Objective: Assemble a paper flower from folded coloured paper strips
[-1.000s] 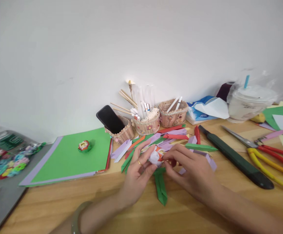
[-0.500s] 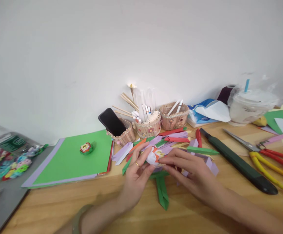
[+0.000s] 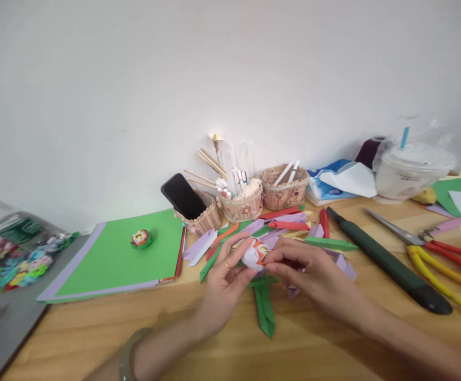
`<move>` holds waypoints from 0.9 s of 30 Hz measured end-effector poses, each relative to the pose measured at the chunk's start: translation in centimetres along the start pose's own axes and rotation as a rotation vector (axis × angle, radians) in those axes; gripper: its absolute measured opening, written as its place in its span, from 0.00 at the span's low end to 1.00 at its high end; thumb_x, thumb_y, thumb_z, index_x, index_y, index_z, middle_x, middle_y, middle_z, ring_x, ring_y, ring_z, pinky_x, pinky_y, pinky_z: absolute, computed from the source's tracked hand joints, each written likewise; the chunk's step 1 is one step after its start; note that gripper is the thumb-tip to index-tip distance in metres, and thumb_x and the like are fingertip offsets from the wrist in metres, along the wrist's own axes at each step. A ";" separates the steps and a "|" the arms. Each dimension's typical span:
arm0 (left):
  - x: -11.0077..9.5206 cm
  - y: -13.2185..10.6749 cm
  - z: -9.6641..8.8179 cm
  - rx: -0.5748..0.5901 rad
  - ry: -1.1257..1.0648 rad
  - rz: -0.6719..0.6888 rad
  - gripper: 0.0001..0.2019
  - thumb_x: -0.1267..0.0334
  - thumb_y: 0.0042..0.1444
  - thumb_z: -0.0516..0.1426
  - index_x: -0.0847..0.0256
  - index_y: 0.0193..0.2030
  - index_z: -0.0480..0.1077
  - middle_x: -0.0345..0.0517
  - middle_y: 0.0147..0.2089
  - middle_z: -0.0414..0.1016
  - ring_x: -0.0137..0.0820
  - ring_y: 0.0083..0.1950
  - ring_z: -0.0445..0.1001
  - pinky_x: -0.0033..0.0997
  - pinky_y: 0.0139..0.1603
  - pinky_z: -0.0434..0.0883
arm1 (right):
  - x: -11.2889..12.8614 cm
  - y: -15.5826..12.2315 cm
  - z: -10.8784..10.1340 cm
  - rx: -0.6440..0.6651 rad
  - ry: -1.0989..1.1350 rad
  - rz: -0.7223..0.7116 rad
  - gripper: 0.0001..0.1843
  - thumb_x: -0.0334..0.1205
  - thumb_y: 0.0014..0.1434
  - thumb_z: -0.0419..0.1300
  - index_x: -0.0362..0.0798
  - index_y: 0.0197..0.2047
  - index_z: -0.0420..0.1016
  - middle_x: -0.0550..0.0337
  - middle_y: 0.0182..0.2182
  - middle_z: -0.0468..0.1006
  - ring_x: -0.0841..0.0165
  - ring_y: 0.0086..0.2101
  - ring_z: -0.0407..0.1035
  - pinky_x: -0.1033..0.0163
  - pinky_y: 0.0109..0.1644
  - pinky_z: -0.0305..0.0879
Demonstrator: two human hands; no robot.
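A small folded paper flower (image 3: pixel 254 254), white with orange petals, is held between both hands just above the wooden table (image 3: pixel 198 338). My left hand (image 3: pixel 224 288), a ring on one finger, cups it from the left with fingers curled round it. My right hand (image 3: pixel 313 275) pinches its right side with thumb and fingertips. Under and behind the hands lies a heap of folded paper strips (image 3: pixel 289 225) in purple, green and red. A green folded strip (image 3: pixel 264 309) points toward me below the hands.
Green paper sheets (image 3: pixel 123 256) with a small paper flower (image 3: pixel 140 238) lie left. Stick baskets (image 3: pixel 242 203), one propping a phone (image 3: pixel 182 197), stand by the wall. A dark utility knife (image 3: pixel 389 262), scissors (image 3: pixel 432 246), a lidded cup (image 3: pixel 410 169), tissues (image 3: pixel 339 180) sit right; a bag of paper flowers (image 3: pixel 3 259) far left.
Both hands keep hold of the paper flower and work their fingers round it; my right fingertips have shifted closer onto its right side. Nothing else on the table has moved.
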State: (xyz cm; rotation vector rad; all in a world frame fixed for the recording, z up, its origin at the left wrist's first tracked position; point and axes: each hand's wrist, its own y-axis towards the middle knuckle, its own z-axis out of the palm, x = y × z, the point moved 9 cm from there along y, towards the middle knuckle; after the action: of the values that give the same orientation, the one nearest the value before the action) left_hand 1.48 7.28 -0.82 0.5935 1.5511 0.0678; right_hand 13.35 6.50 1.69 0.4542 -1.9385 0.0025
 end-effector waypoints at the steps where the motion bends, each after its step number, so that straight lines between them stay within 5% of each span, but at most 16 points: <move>1: 0.0 0.0 0.0 -0.003 -0.002 -0.002 0.20 0.65 0.55 0.55 0.45 0.54 0.65 0.47 0.58 0.61 0.37 0.59 0.62 0.36 0.53 0.68 | 0.1 0.0 0.0 0.006 -0.009 -0.006 0.10 0.37 0.59 0.55 0.45 0.28 0.73 0.63 0.24 0.66 0.75 0.22 0.61 0.70 0.23 0.59; 19: 0.6 0.1 -0.1 0.012 -0.092 -0.012 0.19 0.65 0.51 0.59 0.48 0.51 0.69 0.48 0.56 0.63 0.39 0.58 0.62 0.41 0.53 0.68 | 0.5 -0.3 -0.4 -0.075 -0.122 -0.079 0.05 0.33 0.55 0.58 0.46 0.28 0.74 0.62 0.24 0.69 0.76 0.21 0.62 0.71 0.22 0.58; 27: 1.2 0.1 0.5 0.064 -0.180 -0.069 0.19 0.65 0.49 0.61 0.45 0.48 0.70 0.46 0.54 0.62 0.36 0.53 0.67 0.36 0.47 0.71 | -0.3 -0.3 -0.5 -0.081 -0.130 -0.029 0.06 0.33 0.52 0.61 0.46 0.24 0.71 0.63 0.24 0.70 0.74 0.23 0.63 0.69 0.24 0.58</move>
State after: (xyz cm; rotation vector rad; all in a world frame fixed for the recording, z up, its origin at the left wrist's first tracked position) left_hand 2.01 7.66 -1.95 0.5801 1.4009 -0.0855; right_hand 14.00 6.44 1.61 0.4374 -2.0515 -0.1266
